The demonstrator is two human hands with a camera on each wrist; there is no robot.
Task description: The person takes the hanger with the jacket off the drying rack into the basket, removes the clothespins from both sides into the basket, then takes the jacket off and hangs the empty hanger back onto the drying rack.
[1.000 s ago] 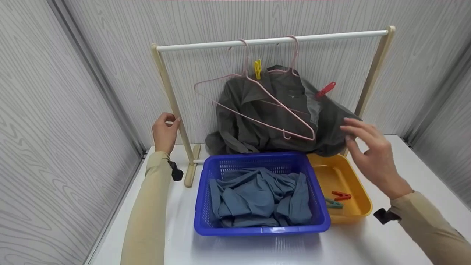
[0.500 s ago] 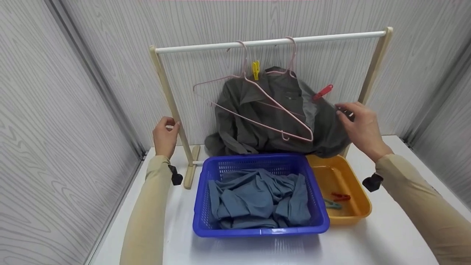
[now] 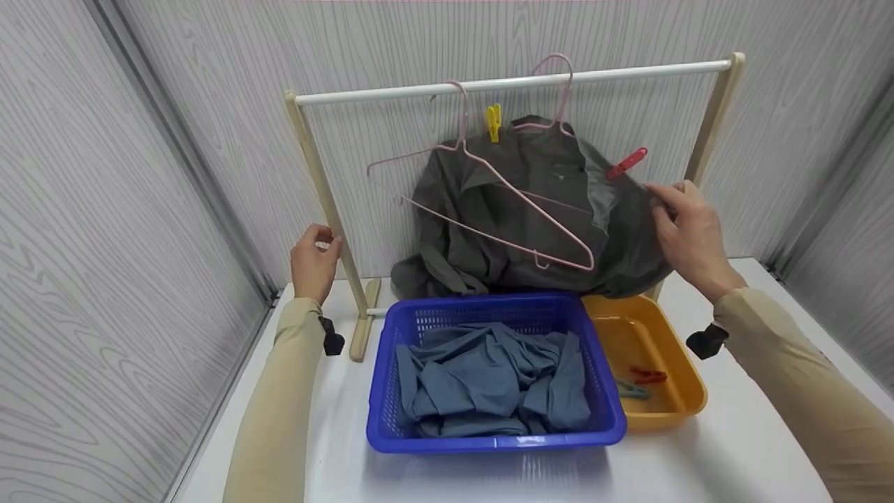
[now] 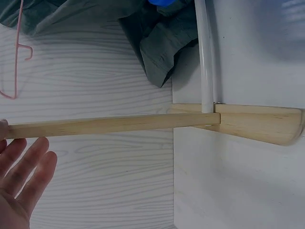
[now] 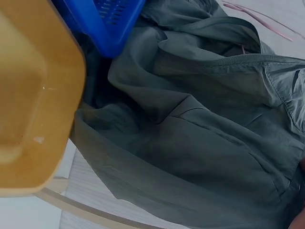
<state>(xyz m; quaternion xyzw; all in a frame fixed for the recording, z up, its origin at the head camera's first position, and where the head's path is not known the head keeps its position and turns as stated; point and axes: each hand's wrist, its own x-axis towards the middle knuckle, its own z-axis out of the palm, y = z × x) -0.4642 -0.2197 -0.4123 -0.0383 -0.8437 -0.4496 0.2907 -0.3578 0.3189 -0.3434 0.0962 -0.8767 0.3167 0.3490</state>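
A dark grey shirt (image 3: 517, 272) hangs on a pink hanger (image 3: 566, 101), whose hook rises over the white rod (image 3: 649, 72) of a wooden clothes rack. My right hand (image 3: 688, 230) pinches the shirt near its right shoulder, just below a red clothespin (image 3: 627, 164). A yellow clothespin (image 3: 494, 124) grips the other shoulder. With my left hand (image 3: 313, 265) I hold the rack's left post (image 3: 318, 168); in the left wrist view, thumb and fingers lie on opposite sides of it. An unused pink hanger (image 3: 464, 119) hangs in front of the shirt.
A blue basket (image 3: 496, 441) holding blue-grey cloth (image 3: 475, 377) stands before the rack. Right of it is an orange tub (image 3: 688, 370) with a red clothespin (image 3: 649, 375) and a green clothespin (image 3: 634, 392) inside. Patterned grey walls (image 3: 209, 42) enclose the table.
My right hand has come in from the right and taken hold of the shirt. The shirt, its clothespins and its hanger hook have risen slightly. My left hand stays at the post.
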